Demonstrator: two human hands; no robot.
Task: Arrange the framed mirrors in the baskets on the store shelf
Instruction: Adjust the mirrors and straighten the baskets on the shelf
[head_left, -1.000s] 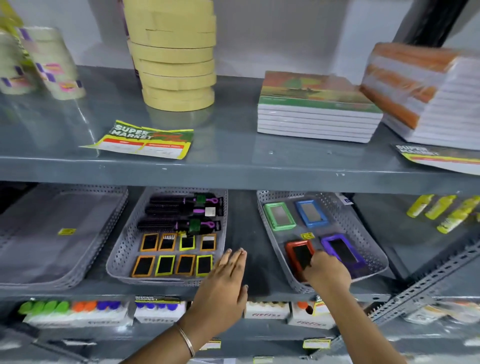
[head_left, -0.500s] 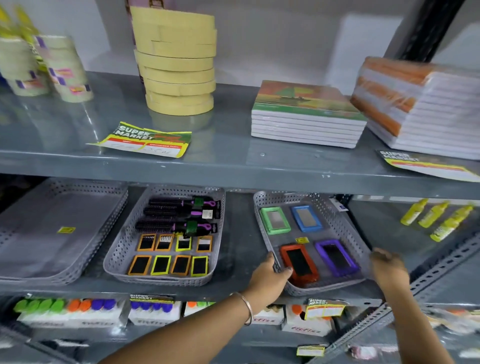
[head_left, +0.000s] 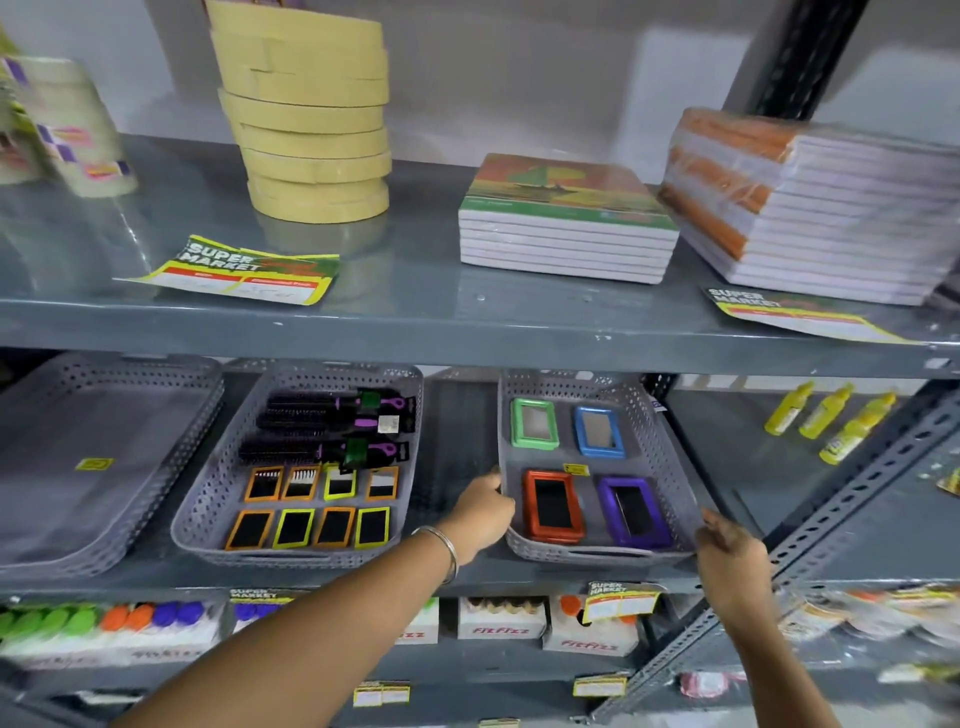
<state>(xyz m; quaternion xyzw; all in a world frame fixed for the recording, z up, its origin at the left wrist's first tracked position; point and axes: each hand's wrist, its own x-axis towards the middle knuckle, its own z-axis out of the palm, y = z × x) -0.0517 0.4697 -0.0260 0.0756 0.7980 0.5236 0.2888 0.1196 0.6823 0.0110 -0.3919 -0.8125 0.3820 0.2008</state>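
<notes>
**Head view: both hands on the mirror basket**

Head camera shows an empty basket (head_left: 104, 457), then a basket of small mirrors (head_left: 306, 467). The left hand (head_left: 485, 512) curls its fingers over the right basket (head_left: 670, 447) rim; the right hand (head_left: 730, 564) pinches its front corner. Four framed mirrors (head_left: 553, 504) lie loose inside, so a jerk could slide them askew.

tape rolls (head_left: 306, 119) stacked | notebooks (head_left: 566, 228) upper shelf | yellow bottles (head_left: 831, 421) right | hairbrushes (head_left: 332, 426)
</notes>
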